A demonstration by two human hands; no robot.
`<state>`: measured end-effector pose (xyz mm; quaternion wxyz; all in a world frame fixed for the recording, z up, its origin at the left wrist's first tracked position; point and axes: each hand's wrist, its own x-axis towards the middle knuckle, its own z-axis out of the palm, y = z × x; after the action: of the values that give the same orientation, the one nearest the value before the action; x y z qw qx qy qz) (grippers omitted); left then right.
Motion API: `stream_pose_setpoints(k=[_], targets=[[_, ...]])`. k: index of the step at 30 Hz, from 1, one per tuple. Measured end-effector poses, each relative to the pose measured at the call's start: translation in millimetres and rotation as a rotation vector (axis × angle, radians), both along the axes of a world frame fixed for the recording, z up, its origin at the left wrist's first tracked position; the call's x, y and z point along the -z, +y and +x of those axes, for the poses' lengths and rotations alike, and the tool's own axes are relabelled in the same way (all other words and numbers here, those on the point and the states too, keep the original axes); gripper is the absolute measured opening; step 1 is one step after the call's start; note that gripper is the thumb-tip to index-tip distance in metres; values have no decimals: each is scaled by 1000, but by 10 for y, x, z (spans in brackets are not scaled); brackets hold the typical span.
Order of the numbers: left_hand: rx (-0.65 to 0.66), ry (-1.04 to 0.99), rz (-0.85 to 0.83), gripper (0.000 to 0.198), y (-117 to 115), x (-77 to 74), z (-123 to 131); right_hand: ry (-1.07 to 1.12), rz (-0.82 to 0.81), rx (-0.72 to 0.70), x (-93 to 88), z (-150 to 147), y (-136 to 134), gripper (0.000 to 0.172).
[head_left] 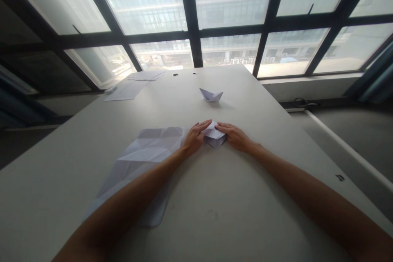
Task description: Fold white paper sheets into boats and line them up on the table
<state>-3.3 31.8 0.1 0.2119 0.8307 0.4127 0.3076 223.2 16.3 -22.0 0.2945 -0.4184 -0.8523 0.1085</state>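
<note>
Between my hands is a small folded piece of white paper (214, 132), its layers parting toward me at the lower edge. My left hand (195, 136) grips its left side, fingers along the top and the thumb near the edge. On the other side my right hand (236, 135) holds the right edge, fingers reaching over the upper face. Just beyond stands a folded paper boat (211, 95), upright with two pointed ends. A creased sheet of paper (144, 155) lies to the left, partly hidden under my left forearm.
The white table (264, 221) stretches away toward large dark-framed windows. Several flat paper sheets (127, 90) lie at its far left edge. A small dark mark (340, 177) is near the right edge, and dark curtains (379, 75) hang at the side.
</note>
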Motion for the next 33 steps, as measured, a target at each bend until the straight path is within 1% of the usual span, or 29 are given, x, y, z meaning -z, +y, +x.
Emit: stream_pose_setpoints(k=[3, 5, 8, 11, 13, 17, 21, 26, 28, 30, 31, 33], targets=[[-26, -67, 3, 49, -25, -36, 2, -55, -11, -23, 0, -5, 3, 59], [-24, -42, -3, 49, -35, -35, 20, -100, -19, -41, -9, -2, -4, 60], [33, 162, 12, 52, -42, 10, 56, -167, -36, -89, -47, 27, -28, 64], [90, 393, 64, 62, -44, 72, 73, -208, -71, -168, -92, 67, -52, 73], [104, 485, 88, 66, -47, 101, 69, -209, -101, -176, -101, 78, -58, 71], [130, 578, 95, 66, -53, 108, 52, -220, -113, -39, -65, 33, -60, 62], [119, 578, 70, 59, -39, 97, 55, -274, -114, 107, -28, -29, -56, 59], [80, 529, 52, 54, -5, 95, 69, -245, -141, 413, 34, -6, -2, 51], [79, 521, 55, 54, 1, 94, 69, -207, -136, 502, 61, 23, 29, 51], [78, 519, 57, 54, 2, 95, 65, -143, -120, 544, 67, 45, 53, 49], [77, 522, 58, 54, 1, 95, 63, -102, -100, 538, 60, 50, 60, 48], [81, 534, 60, 54, -3, 96, 56, -16, -33, 457, 30, 48, 57, 47]])
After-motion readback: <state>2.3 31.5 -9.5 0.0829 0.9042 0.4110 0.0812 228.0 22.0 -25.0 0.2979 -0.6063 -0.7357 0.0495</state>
